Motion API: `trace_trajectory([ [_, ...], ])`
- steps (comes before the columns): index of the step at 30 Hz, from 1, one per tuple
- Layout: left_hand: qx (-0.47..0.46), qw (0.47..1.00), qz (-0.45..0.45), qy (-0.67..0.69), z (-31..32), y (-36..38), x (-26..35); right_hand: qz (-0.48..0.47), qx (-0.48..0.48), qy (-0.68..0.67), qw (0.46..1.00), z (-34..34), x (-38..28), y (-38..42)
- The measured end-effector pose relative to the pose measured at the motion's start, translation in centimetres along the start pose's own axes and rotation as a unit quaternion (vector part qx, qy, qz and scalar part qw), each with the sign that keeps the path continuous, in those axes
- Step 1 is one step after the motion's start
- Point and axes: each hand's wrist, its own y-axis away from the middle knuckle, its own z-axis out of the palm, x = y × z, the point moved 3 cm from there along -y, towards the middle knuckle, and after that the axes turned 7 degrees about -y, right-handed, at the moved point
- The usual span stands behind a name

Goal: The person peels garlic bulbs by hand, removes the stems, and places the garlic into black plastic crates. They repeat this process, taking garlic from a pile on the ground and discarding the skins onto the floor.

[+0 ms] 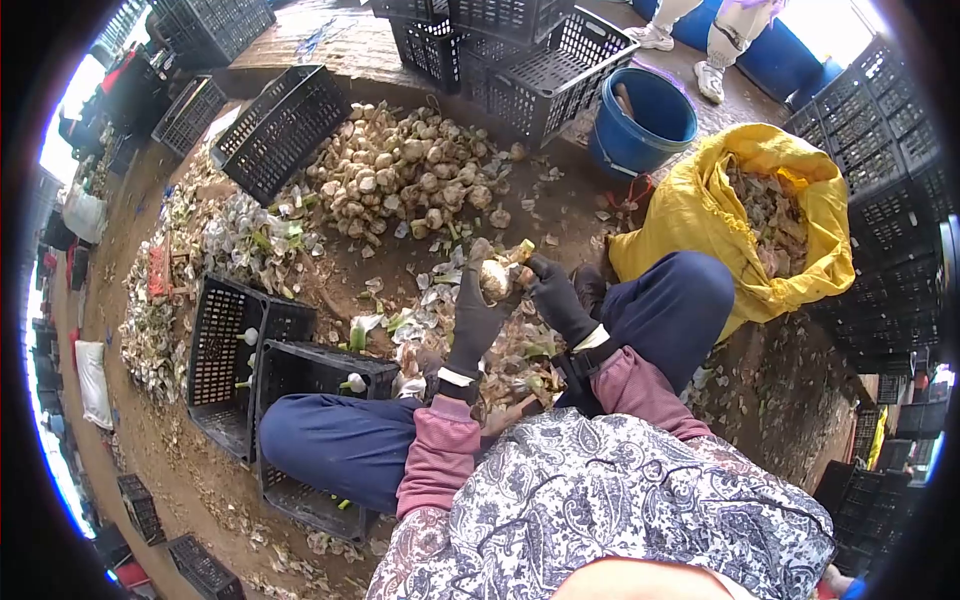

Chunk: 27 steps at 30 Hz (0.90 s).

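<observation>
My left hand [474, 320], in a dark glove, is closed around a whitish garlic bulb [494, 281] in front of my knees. The bulb's short cut stem [525, 248] points up and to the right. My right hand [560, 302], gloved too, is closed with its fingers pinched at the stem side of the bulb. Whether it also holds a small tool is hidden. Beyond my hands lies a big heap of unpeeled garlic bulbs [405, 170]. Loose peelings [420, 325] cover the ground below.
By my left knee stand black crates [325, 362] with a few cleaned bulbs inside. A yellow sack [690, 215] of peelings is at my right, with a blue bucket [640, 135] behind it. Another black crate [280, 130] tilts beside the heap. Someone's legs [725, 45] show at the top right.
</observation>
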Motion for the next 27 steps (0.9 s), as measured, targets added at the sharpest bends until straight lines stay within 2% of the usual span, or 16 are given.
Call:
trace_trajectory([
  [3,-0.013,0.999,-0.026,0.041,-0.6,0.1,-0.2,-0.024,-0.013,0.019,0.999,0.3,-1.4,-0.1],
  [6,-0.001,0.999,-0.024,0.029,-1.2,0.4,-0.1,-0.139,-0.028,0.065,0.988,0.7,-2.4,-0.6],
  [8,-0.005,1.000,-0.009,0.022,-1.8,0.3,0.8,-0.150,-0.017,0.085,0.985,0.8,-2.3,-0.5],
  [10,-0.012,0.990,-0.056,0.128,-2.2,0.6,2.0,-0.162,0.003,0.088,0.983,1.2,-1.7,-0.4],
  [12,-0.026,0.963,-0.121,0.241,-2.6,0.9,1.9,-0.142,-0.021,0.048,0.989,1.2,-3.9,-0.3],
  [13,-0.007,0.967,-0.100,0.234,-2.6,1.0,2.0,-0.131,-0.033,0.027,0.990,1.3,-4.6,-0.3],
  [15,-0.029,0.925,-0.136,0.354,-2.6,1.5,-0.4,-0.147,-0.019,0.051,0.988,1.2,-3.4,-0.7],
  [17,-0.056,0.858,-0.160,0.484,-2.4,1.8,-1.0,-0.165,-0.023,0.073,0.983,1.2,-3.1,-1.2],
  [20,-0.018,0.837,-0.203,0.508,-2.6,1.6,-1.8,-0.189,-0.041,0.095,0.976,1.8,-3.5,-1.1],
  [22,0.041,0.890,-0.193,0.411,-2.9,1.3,-1.1,-0.203,-0.032,0.104,0.973,2.8,-2.7,-0.4],
  [24,0.117,0.933,-0.171,0.292,-3.1,1.4,-0.8,-0.175,-0.078,0.105,0.976,3.1,-5.6,-0.4],
  [25,0.097,0.931,-0.154,0.317,-3.4,1.2,-2.4,-0.170,-0.083,0.105,0.976,3.1,-5.8,-0.6],
  [26,0.062,0.908,-0.172,0.376,-3.0,1.3,-2.1,-0.162,-0.088,0.107,0.977,3.1,-5.7,-0.5],
  [27,0.028,0.881,-0.188,0.434,-2.6,1.4,-1.6,-0.126,-0.062,0.032,0.990,2.9,-5.1,-0.5],
])
